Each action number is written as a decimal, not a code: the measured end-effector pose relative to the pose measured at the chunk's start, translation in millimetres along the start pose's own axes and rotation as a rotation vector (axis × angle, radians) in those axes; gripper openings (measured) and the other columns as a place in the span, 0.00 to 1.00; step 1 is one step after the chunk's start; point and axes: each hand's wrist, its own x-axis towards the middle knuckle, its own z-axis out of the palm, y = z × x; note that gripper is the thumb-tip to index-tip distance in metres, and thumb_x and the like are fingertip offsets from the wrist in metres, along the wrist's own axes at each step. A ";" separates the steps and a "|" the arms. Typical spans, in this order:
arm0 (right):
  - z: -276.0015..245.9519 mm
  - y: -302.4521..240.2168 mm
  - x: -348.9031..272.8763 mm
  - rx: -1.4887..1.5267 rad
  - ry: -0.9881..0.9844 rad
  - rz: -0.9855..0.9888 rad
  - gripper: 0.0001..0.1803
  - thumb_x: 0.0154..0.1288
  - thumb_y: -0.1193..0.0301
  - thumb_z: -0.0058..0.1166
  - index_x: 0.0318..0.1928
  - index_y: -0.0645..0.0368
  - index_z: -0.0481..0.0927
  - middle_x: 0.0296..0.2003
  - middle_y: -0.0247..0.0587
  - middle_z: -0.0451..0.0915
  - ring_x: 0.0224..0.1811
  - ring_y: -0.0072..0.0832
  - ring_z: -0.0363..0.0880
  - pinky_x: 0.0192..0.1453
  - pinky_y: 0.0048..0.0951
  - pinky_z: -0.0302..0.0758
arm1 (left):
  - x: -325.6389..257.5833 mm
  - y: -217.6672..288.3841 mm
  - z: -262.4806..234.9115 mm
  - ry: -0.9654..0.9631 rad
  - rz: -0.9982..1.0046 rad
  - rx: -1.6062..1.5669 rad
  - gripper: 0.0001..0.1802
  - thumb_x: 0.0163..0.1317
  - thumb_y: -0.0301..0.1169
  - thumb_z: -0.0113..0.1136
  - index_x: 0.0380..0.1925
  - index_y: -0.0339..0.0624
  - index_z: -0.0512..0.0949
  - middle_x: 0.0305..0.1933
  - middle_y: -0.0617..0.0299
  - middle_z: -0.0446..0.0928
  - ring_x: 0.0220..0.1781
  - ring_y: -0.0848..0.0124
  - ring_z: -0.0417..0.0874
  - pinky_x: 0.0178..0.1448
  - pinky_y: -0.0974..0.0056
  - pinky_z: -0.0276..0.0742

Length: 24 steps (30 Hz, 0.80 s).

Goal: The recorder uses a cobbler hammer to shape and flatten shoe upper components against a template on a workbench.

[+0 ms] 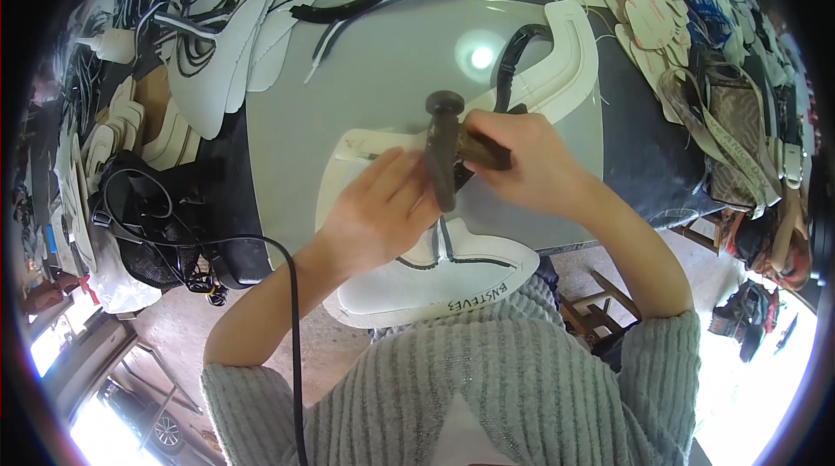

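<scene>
Hammer point(444, 151) work is under way at the grey table point(383, 74), as far as I can judge from where I stand. The person's right hand point(522, 161) has its grip wrapped tight round the brown wooden handle, with the dark metal head standing across the knuckles, its round face up toward the far side and its narrow end pointing down at the piece. The left hand point(383, 209) lies flat, fingers together and pressed down on the white shoe upper point(435, 279) just beside the hammer, pinning it to the table rather than pinching it.

That upper lies at the near edge of the table, partly hanging over toward the person's grey sweater point(487, 379). A dark trimmed seam runs up its middle and the hammer sits right over that line, so I take it the seam is being beaten flat. The stretch nearest the person looks smooth and settled; the part under the hands is hidden, so how much is left there I cannot tell.

A second white piece with a black strap point(557, 66) lies just beyond, seemingly untouched. Stacks of cut white pieces point(226, 57) on the left and pale insoles point(644, 5) at the far right suggest plenty more waits. A black cable point(291, 309) crosses the left forearm.
</scene>
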 end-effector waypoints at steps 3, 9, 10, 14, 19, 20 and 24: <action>-9.3 2.2 -1.9 0.071 -0.083 0.023 0.13 0.56 0.79 0.61 0.42 0.63 0.75 0.26 0.48 0.75 0.25 0.42 0.74 0.33 0.32 0.71 | -2.4 -4.9 -1.7 -0.057 0.050 0.014 0.14 0.53 0.28 0.63 0.40 0.37 0.78 0.42 0.54 0.81 0.51 0.59 0.81 0.59 0.56 0.79; -16.2 -26.9 13.8 0.149 -0.002 0.096 0.10 0.64 0.72 0.61 0.40 0.65 0.75 0.26 0.54 0.78 0.27 0.51 0.78 0.31 0.39 0.74 | -6.9 -2.2 1.2 -0.104 0.145 0.140 0.15 0.56 0.30 0.61 0.43 0.36 0.77 0.43 0.53 0.81 0.54 0.59 0.78 0.56 0.59 0.77; -14.2 -28.6 14.3 0.147 -0.003 0.099 0.10 0.64 0.72 0.61 0.40 0.65 0.75 0.26 0.54 0.78 0.27 0.51 0.78 0.31 0.39 0.74 | -5.9 -1.3 2.5 -0.099 0.150 0.158 0.15 0.57 0.30 0.61 0.43 0.36 0.77 0.43 0.52 0.81 0.56 0.59 0.78 0.55 0.60 0.79; -5.6 -23.5 10.8 -0.047 -0.089 0.126 0.17 0.68 0.63 0.58 0.34 0.66 0.72 0.22 0.55 0.77 0.25 0.51 0.79 0.29 0.43 0.73 | -7.2 -1.4 3.6 -0.103 0.171 0.167 0.16 0.58 0.33 0.58 0.42 0.34 0.77 0.47 0.47 0.80 0.51 0.58 0.77 0.57 0.59 0.76; -4.4 -22.5 -3.8 -0.314 -0.119 0.179 0.21 0.71 0.58 0.53 0.32 0.65 0.73 0.17 0.52 0.76 0.22 0.52 0.79 0.26 0.45 0.73 | -4.2 -1.3 3.9 -0.055 0.108 0.111 0.15 0.58 0.29 0.61 0.43 0.32 0.77 0.45 0.47 0.82 0.48 0.57 0.82 0.53 0.59 0.83; -8.3 -28.0 -4.3 -0.341 -0.123 0.169 0.21 0.71 0.57 0.53 0.31 0.65 0.74 0.17 0.50 0.77 0.21 0.51 0.79 0.26 0.44 0.74 | -5.5 -1.6 4.2 -0.058 0.107 0.110 0.15 0.58 0.29 0.61 0.43 0.32 0.77 0.45 0.47 0.82 0.48 0.57 0.82 0.53 0.59 0.83; -5.5 -35.0 -8.1 -0.535 -0.225 0.147 0.20 0.71 0.57 0.52 0.30 0.63 0.75 0.17 0.46 0.79 0.19 0.47 0.80 0.25 0.43 0.75 | -7.2 -2.5 5.2 -0.054 0.153 0.131 0.17 0.58 0.32 0.59 0.42 0.29 0.76 0.47 0.41 0.80 0.49 0.55 0.78 0.57 0.58 0.79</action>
